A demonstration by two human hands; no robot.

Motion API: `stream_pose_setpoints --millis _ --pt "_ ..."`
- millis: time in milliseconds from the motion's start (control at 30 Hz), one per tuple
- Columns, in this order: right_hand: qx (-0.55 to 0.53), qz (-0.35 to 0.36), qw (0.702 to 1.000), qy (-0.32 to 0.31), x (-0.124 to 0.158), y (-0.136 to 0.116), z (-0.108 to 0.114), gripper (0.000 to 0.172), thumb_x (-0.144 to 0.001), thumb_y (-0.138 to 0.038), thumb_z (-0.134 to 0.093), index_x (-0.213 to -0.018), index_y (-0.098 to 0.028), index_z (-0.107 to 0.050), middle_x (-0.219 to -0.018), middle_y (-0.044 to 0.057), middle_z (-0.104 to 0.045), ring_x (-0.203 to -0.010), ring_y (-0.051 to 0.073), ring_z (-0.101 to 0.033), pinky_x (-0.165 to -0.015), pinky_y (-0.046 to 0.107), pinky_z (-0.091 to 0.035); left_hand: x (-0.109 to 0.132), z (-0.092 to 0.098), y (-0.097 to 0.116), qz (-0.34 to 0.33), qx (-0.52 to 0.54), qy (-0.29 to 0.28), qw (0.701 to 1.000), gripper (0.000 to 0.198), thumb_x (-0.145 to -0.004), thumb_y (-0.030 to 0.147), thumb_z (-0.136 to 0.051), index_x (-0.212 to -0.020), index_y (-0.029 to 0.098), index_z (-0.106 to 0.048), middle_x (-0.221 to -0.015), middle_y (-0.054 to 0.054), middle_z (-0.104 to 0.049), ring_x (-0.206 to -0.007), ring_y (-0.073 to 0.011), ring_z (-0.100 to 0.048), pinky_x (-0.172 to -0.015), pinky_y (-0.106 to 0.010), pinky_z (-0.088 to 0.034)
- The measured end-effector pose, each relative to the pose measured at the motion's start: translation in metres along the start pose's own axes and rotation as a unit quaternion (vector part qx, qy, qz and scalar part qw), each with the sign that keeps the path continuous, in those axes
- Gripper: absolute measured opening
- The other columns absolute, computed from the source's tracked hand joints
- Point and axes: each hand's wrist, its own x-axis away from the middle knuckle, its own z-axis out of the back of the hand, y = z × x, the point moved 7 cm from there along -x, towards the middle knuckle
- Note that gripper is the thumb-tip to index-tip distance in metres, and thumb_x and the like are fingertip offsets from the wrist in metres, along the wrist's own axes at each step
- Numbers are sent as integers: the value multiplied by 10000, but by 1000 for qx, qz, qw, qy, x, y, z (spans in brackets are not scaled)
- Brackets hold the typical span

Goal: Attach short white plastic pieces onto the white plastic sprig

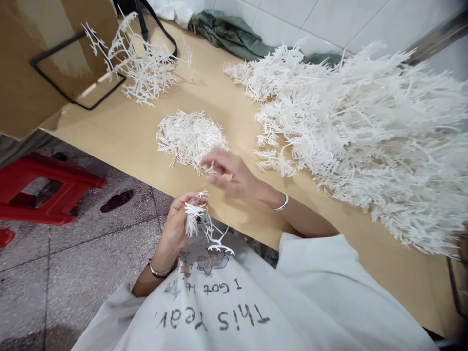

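Observation:
My left hand [177, 219], near the table's front edge, is closed around a white branched plastic sprig [194, 217]. Its bushy tips stick out past my fingers, and a thin bare stem [220, 246] with short prongs hangs below over my shirt. My right hand [234, 173] is beside a small heap of short white plastic pieces [188, 136]. Thumb and forefinger are apart and slightly blurred, with white bits showing close to the fingertips. Whether those bits touch the fingers or lie behind them is unclear.
A large mound of white branched sprigs [365, 131] covers the table's right side. Looser bare stems [146, 73] lie at the back left, by a cardboard box [44, 48] and a black wire frame [91, 105]. Dark green cloth [230, 34] lies along the wall. A red stool [47, 190] stands left.

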Motion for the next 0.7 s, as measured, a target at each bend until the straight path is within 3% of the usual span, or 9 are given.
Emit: stream_pose_setpoints --millis 100,200,333,433,567,633,700 --pt "-82 70 989 -106 5 -22 -20 244 -941 -380 -425 -901 -162 -528 -798 7 -527 -653 80 -429 -602 213 -359 -1 1 -1 6 -2 -10 1000 177 -694 318 -727 -690 187 -608 -598 41 -551 -459 -63 -424 -443 -197 -339" --pt "-97 58 987 -114 7 -26 -26 210 -963 -277 -386 -838 -155 -502 -703 -22 -473 -619 67 -412 -606 208 -340 0 0 2 -4 -12 -15 1000 193 -731 314 -702 -685 193 -558 -548 62 -455 -429 -57 -360 -424 -193 -293" --pt "-248 -1 961 -124 6 -29 -26 257 -954 -277 -410 -752 -145 -498 -633 -45 -433 -544 45 -373 -535 190 -301 9 -7 14 -29 -63 -42 997 176 -784 295 -662 -699 181 -559 -599 45 -469 -486 -60 -381 -467 -192 -302" --pt "-374 -76 908 -173 9 -30 -32 274 -944 -299 -438 -732 -137 -502 -591 -61 -394 -496 36 -318 -475 189 -251 15 -9 20 -25 -111 -64 991 172 -810 299 -636 -704 176 -578 -608 33 -480 -503 -68 -376 -476 -203 -288" --pt "-539 -158 797 -225 17 -31 -45 272 -923 -327 -490 -722 -148 -455 -566 -82 -349 -453 23 -296 -436 187 -231 14 -16 16 14 -33 -125 991 201 -754 320 -688 -666 171 -584 -562 30 -473 -466 -70 -346 -445 -214 -250" --pt "-614 -172 740 -214 18 -31 -46 295 -913 -346 -509 -699 -165 -414 -547 -99 -299 -417 15 -261 -411 179 -215 10 -22 16 22 16 -152 988 213 -727 312 -710 -644 165 -578 -533 33 -452 -452 -68 -339 -441 -211 -261" --pt "-661 -185 706 -174 14 -27 -42 354 -903 -386 -514 -663 -186 -346 -526 -112 -229 -385 13 -197 -388 171 -194 5 -24 19 24 63 -143 987 224 -740 283 -694 -619 158 -553 -515 41 -414 -456 -66 -334 -457 -201 -300"
